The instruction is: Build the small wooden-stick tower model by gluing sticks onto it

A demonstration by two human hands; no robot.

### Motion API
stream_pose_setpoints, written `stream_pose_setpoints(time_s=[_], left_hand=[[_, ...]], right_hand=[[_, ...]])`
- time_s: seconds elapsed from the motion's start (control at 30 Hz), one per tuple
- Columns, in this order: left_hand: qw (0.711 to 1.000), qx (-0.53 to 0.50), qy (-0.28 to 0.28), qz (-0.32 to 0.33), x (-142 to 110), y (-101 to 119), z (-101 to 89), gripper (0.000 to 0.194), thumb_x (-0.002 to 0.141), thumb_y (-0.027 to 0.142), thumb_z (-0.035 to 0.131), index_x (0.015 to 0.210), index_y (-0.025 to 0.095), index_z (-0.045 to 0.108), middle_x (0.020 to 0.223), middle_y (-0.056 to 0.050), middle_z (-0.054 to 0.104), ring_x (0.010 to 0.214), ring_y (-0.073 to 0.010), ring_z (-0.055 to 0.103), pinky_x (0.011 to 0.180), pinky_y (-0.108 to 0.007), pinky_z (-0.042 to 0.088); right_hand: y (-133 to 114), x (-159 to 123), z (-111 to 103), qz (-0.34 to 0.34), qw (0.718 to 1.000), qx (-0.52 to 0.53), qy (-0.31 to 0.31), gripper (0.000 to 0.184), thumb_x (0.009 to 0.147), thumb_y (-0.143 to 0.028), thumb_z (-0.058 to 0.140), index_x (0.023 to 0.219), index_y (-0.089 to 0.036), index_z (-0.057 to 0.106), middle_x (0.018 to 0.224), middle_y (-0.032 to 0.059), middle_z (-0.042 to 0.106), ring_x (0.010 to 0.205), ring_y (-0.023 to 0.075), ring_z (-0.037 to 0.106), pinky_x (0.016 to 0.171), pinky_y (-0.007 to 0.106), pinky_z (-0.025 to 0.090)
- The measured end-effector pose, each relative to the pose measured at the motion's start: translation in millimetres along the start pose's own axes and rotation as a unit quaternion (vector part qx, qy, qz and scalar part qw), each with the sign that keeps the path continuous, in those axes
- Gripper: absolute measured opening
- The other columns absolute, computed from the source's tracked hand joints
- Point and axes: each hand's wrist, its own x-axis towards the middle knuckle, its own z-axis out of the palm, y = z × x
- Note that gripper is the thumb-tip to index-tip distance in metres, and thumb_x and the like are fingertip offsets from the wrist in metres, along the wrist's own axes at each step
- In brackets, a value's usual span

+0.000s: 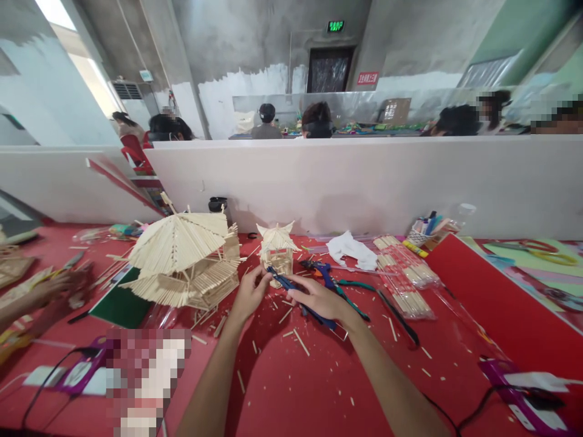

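My right hand (316, 297) is closed around a pair of dark blue-handled pliers (283, 280), whose jaws point up and left. At the jaws, my left hand (253, 291) pinches with thumb and fingers; what lies between them is too small to make out. Just behind both hands stands a small pavilion model (277, 240) of wooden sticks, its roof corners upturned. To the left is a larger stick pavilion (182, 243) with a broad, tiered roof. A second blue-handled tool (323, 270) and green-handled pliers (353, 297) lie right of my right hand.
Bundled sticks in plastic (405, 279), a crumpled white cloth (350, 250) and a pen basket (421, 227) lie to the right. Stick scraps dot the red table (291, 400). A co-worker's hands (59, 291) are at far left. A white partition (319, 182) stands behind.
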Motion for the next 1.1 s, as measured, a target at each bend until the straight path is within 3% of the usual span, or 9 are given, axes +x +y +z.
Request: stream_pose_setpoints(time_s=[0.17, 0.37, 0.47, 0.53, 0.63, 0.73, 0.9, 1.1], left_hand=[[0.998, 0.004, -0.052, -0.018, 0, -8, -9.0, 0.042, 0.091, 0.054, 0.054, 0.07, 0.018, 0.05, 0.063, 0.004, 0.048, 0.061, -0.0123, 0.042, 0.061, -0.025, 0.034], [0.998, 0.049, -0.044, -0.009, -1, -5, -12.9, 0.033, 0.091, 0.046, 0.059, 0.074, 0.019, 0.05, 0.07, 0.003, 0.053, 0.068, -0.014, 0.051, 0.069, -0.027, 0.041], [0.998, 0.043, -0.045, 0.018, -2, 0, -14.7, 0.025, 0.089, 0.043, 0.065, 0.092, 0.02, 0.057, 0.092, -0.002, 0.063, 0.085, -0.0177, 0.059, 0.083, -0.031, 0.047], [0.997, 0.03, -0.066, 0.031, -4, 4, -18.0, 0.034, 0.087, 0.042, 0.069, 0.112, 0.021, 0.059, 0.114, -0.007, 0.065, 0.102, -0.0216, 0.062, 0.094, -0.036, 0.048], [0.989, 0.018, -0.143, 0.02, -7, 10, -24.9, 0.053, 0.087, 0.041, 0.07, 0.135, 0.025, 0.054, 0.135, -0.011, 0.061, 0.12, -0.026, 0.06, 0.107, -0.042, 0.044], [0.977, 0.027, -0.211, 0.022, -7, 17, -29.9, 0.058, 0.086, 0.041, 0.072, 0.14, 0.027, 0.056, 0.144, -0.012, 0.057, 0.133, -0.0292, 0.053, 0.115, -0.047, 0.038], [0.961, 0.045, -0.269, 0.035, -4, 23, -29.8, 0.048, 0.087, 0.04, 0.072, 0.132, 0.027, 0.065, 0.14, -0.012, 0.062, 0.132, -0.029, 0.055, 0.116, -0.051, 0.038], [0.961, 0.044, -0.273, 0.008, -6, 24, -30.8, 0.042, 0.088, 0.041, 0.069, 0.127, 0.023, 0.068, 0.133, -0.012, 0.067, 0.126, -0.0286, 0.06, 0.112, -0.047, 0.042]], right_hand=[[-1, 6, -14, -0.014, 0.998, -0.036, -0.057, 0.045, 0.098, -0.035, 0.053, 0.141, -0.021, 0.057, 0.084, 0.0023, 0.066, 0.071, 0.0148, 0.06, 0.068, 0.028, 0.049], [14, 8, -29, -0.012, 0.994, -0.034, -0.099, 0.051, 0.098, -0.035, 0.053, 0.148, -0.023, 0.05, 0.09, 0.0034, 0.068, 0.072, 0.0142, 0.062, 0.069, 0.027, 0.05], [14, 5, -34, 0.0, 0.993, -0.027, -0.114, 0.053, 0.098, -0.034, 0.053, 0.149, -0.023, 0.048, 0.092, 0.0039, 0.069, 0.074, 0.0147, 0.064, 0.07, 0.027, 0.051], [10, 3, -37, 0.001, 0.991, -0.039, -0.128, 0.051, 0.098, -0.035, 0.053, 0.147, -0.022, 0.051, 0.093, 0.0043, 0.07, 0.075, 0.0152, 0.065, 0.072, 0.028, 0.051], [4, -1, -41, -0.014, 0.985, -0.068, -0.157, 0.046, 0.098, -0.036, 0.054, 0.142, -0.023, 0.057, 0.096, 0.0047, 0.073, 0.08, 0.0165, 0.066, 0.076, 0.029, 0.051], [2, -3, -41, -0.005, 0.981, -0.09, -0.17, 0.047, 0.098, -0.038, 0.054, 0.143, -0.024, 0.057, 0.092, 0.0046, 0.074, 0.08, 0.0176, 0.068, 0.076, 0.03, 0.051], [6, -2, -37, 0.024, 0.977, -0.123, -0.172, 0.051, 0.097, -0.038, 0.057, 0.145, -0.022, 0.054, 0.092, 0.0055, 0.076, 0.081, 0.0191, 0.07, 0.079, 0.032, 0.052], [13, -1, -39, 0.021, 0.976, -0.125, -0.175, 0.054, 0.097, -0.043, 0.057, 0.147, -0.025, 0.052, 0.094, 0.0052, 0.077, 0.083, 0.0192, 0.071, 0.081, 0.033, 0.052]])
